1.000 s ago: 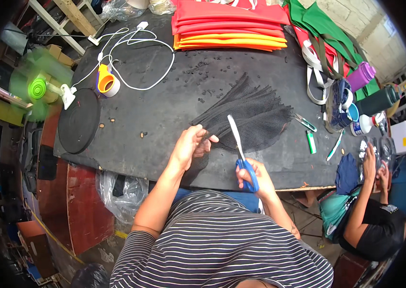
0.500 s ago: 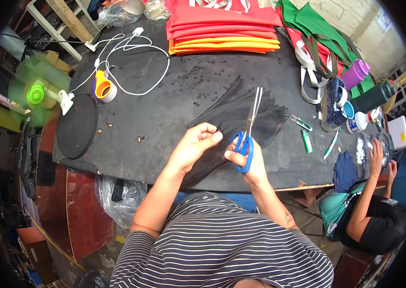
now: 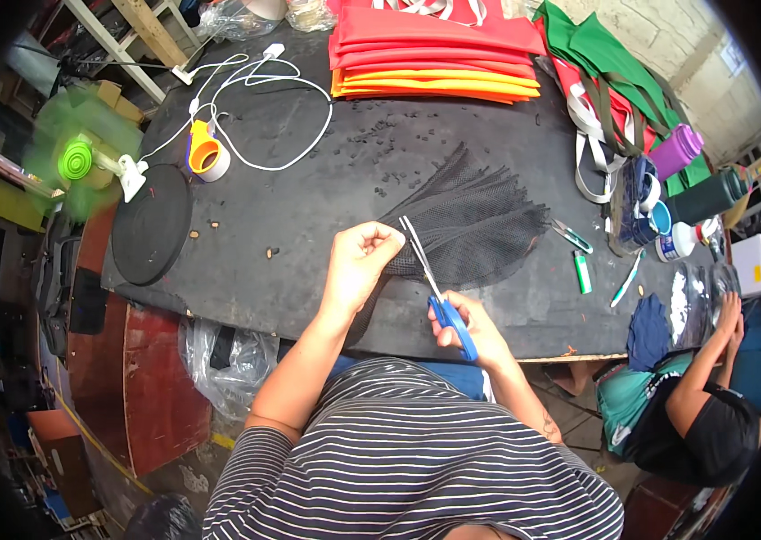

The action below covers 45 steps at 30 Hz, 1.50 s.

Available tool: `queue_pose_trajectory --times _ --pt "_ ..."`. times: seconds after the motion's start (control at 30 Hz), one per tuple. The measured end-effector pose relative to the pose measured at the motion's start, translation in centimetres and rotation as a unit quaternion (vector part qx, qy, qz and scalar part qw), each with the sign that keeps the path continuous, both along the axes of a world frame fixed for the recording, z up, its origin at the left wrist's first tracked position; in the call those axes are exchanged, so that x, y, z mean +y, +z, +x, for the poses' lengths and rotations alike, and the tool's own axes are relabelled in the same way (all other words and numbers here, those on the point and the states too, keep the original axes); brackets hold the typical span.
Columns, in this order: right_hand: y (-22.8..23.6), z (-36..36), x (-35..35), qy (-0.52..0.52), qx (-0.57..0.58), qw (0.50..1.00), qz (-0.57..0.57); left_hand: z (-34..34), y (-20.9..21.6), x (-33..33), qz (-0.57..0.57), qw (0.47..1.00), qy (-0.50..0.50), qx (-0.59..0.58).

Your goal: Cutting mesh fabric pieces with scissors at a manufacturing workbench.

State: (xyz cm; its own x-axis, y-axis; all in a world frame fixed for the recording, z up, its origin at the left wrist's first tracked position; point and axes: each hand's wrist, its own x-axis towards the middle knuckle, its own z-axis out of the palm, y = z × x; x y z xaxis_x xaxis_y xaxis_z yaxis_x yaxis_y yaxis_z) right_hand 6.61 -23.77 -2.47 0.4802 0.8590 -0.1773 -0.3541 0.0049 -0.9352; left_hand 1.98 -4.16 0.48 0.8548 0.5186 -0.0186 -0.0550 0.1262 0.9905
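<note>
My left hand is pinched closed on the edge of a black mesh fabric, which lies gathered and fanned out across the dark table. A strip of it hangs down below that hand toward the table's front edge. Scissors with blue handles sit in my right hand, thumb and fingers in the loops. Their slim metal blades point away from me and to the left, nearly together, with the tips beside my left fingertips. Whether the blades touch the mesh, I cannot tell.
Small black scraps lie beyond the mesh, before stacked red and orange fabric. Thread snips, a green lighter and bottles stand or lie to the right. A tape dispenser and white cable lie left. A co-worker sits at right.
The scissors have swung from pointing away over the mesh to pointing left, tips now at my left fingertips. My right hand has dropped nearer me. The co-worker's hands have come together.
</note>
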Motion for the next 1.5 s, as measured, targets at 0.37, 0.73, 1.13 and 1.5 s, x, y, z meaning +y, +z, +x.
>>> queue_pose_trajectory --times 0.37,0.73,1.13,1.5 --pt "1.3 0.0 0.4 -0.016 0.042 0.998 -0.049 -0.5 0.8 0.1 -0.005 1.0 0.003 0.004" --pt "3.0 1.7 0.9 -0.177 -0.131 0.974 0.061 -0.1 1.7 -2.1 0.045 0.996 -0.076 0.007" --pt "11.3 10.3 -7.8 -0.401 -0.136 0.892 0.158 -2.5 1.7 -1.5 -0.093 0.925 -0.36 0.083" --pt "6.1 15.8 -5.7 -0.445 -0.325 0.825 -0.127 -2.3 0.2 1.1 -0.033 0.983 -0.132 0.121"
